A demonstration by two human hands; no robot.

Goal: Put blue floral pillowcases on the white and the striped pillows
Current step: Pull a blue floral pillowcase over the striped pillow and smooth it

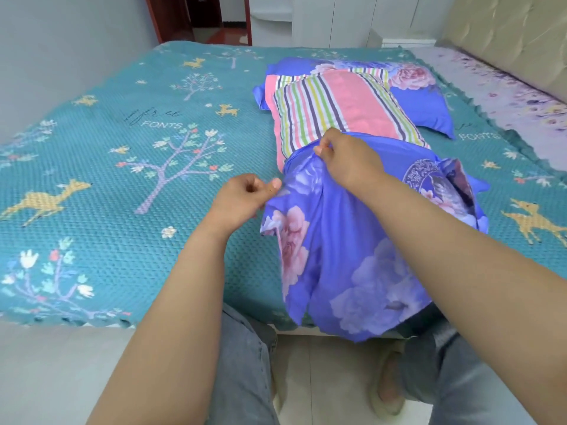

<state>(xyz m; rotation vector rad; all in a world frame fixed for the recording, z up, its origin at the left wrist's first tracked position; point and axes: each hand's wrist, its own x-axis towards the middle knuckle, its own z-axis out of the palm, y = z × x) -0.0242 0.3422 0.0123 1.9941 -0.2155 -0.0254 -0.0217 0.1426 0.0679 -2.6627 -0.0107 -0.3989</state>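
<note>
The striped pillow [337,111] lies on the bed [122,179] with its long axis running from the person out toward the far side, tilted a little to the right. Its near end sits inside a blue floral pillowcase [352,256], whose open mouth faces away from the person; the far half of the pillow sticks out bare beyond the fingers. The case's closed end hangs over the near edge of the bed.

The right hand [346,161] has its fingers [322,148] curled, pinching the upper rim of the mouth right at the pillow's near-left part. The left hand [242,197] is just left of and nearer than the right, its fingers [273,185] curled with the thumb against the case's left edge; whether it truly pinches the cloth I cannot tell.

Past the fingers, under the far end of the striped pillow, lies a second pillow [423,96] already covered in blue floral cloth, lying crosswise.
</note>
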